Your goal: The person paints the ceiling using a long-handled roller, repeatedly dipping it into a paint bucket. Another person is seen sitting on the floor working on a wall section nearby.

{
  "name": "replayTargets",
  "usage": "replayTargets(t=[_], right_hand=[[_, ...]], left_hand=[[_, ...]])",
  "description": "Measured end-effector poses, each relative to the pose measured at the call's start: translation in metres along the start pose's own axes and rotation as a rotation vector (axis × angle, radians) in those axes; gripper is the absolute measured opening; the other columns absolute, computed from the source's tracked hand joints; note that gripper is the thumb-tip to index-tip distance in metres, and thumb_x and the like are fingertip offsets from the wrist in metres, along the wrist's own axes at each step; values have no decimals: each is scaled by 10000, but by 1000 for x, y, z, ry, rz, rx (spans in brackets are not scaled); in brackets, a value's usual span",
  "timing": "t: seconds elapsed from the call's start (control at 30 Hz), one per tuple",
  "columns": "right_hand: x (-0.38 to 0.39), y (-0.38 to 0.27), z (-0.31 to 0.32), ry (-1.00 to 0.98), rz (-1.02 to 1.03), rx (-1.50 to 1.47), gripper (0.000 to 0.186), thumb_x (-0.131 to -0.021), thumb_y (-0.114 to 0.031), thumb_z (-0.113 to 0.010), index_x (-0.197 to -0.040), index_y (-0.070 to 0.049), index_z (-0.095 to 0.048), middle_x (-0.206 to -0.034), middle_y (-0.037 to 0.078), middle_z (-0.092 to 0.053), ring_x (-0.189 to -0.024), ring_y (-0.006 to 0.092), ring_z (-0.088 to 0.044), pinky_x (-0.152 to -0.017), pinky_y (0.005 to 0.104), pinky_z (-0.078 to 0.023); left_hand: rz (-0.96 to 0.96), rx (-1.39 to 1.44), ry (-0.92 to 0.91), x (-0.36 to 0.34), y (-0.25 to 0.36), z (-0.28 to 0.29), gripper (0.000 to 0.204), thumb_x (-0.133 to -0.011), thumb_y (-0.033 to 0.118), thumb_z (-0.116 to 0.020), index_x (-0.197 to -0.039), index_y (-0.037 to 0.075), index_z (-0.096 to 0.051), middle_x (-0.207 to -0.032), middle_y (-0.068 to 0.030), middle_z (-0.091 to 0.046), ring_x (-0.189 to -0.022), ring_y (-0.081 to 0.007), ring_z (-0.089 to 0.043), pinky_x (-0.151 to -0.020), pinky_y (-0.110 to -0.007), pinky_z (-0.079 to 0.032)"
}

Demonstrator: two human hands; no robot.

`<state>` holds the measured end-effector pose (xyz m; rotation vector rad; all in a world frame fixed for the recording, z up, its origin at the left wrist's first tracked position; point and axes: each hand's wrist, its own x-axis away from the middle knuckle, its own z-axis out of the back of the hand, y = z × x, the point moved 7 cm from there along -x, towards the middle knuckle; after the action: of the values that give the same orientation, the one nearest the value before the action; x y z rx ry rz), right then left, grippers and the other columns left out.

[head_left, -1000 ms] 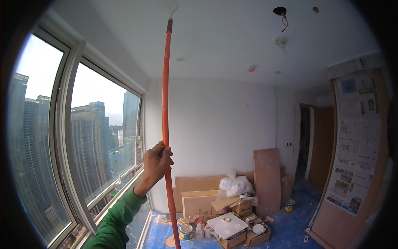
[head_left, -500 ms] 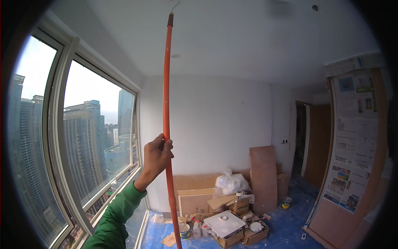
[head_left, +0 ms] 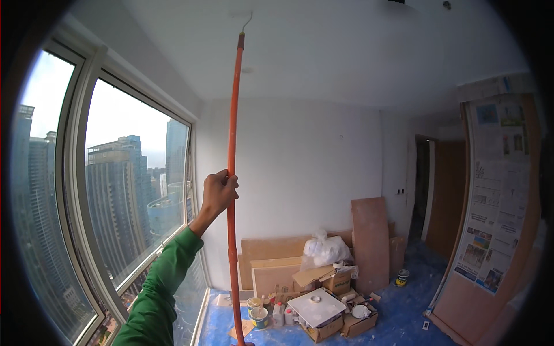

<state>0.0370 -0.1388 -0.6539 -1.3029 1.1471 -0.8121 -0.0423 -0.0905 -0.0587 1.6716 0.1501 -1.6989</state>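
Across the room, a white wall (head_left: 300, 167) meets a white ceiling (head_left: 323, 52), with high-rises (head_left: 118, 190) beyond the window frame (head_left: 76, 144) on the left. The left hand (head_left: 219, 192), in a green sleeve (head_left: 161, 282), is wrapped around an orange extension pole (head_left: 234, 127) standing nearly upright before the wall. A bent wire rod (head_left: 248, 22) tops it, close to the ceiling. At the lower edge, a sliver, apparently the right hand (head_left: 248, 344), shows by the pole, too cropped to tell its grip. Paint buckets (head_left: 259, 318), cardboard boxes (head_left: 324, 333) and a leaning board (head_left: 371, 248) stand on blue floor covering (head_left: 404, 323).
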Motion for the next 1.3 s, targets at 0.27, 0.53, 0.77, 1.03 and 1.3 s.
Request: replayTargets(t=[0.27, 0.53, 0.77, 1.03, 1.3], right_hand=[[-53, -44, -18, 1, -65, -7, 356, -819, -271, -689, -575, -57, -543, -493, -16, -437, -458, 117, -402, -430, 357, -301], [-103, -100, -30, -46, -290, -254, 424, -858, -299, -713, -584, -120, -444, -467, -47, -375, -329, 82, -342, -328, 282, -238], [-140, -155, -29, -95, -305, -374, 347, -865, -194, -694, -622, -122, -457, -484, -61, -346, -333, 59, -297, -335, 254, -191], [-154, -178, -49, -107, -270, -360, 374, -872, -209, -687, -604, -130, -437, -489, -60, -342, -343, 61, -303, -333, 253, -208], [-101, -138, -53, -63, -91, -120, 380, -821, -289, -688, -559, -57, -540, -463, -9, -441, -411, 130, -411, -409, 347, -305]], left_hand=[[98, 25, -24, -64, -67, -32, 267, -891, 103, -551, -921, -147, -638, -681, -143, -659, -531, -211, -675, -506, -310, -539], [283, 150, -113, -116, -118, -60, 266, -867, 89, -576, -967, -154, -616, -781, -161, -649, -616, -237, -678, -527, -347, -583], [426, 268, -228, -130, -174, -84, 302, -839, 71, -608, -1023, -166, -580, -851, -195, -631, -706, -286, -671, -561, -416, -602], [445, 216, -164, -145, -192, -73, 246, -833, 60, -590, -941, -161, -593, -808, -190, -630, -671, -283, -670, -541, -421, -598], [398, 192, -147, -75, -140, -31, 272, -843, 85, -616, -945, -166, -603, -782, -171, -629, -618, -251, -667, -488, -365, -584]])
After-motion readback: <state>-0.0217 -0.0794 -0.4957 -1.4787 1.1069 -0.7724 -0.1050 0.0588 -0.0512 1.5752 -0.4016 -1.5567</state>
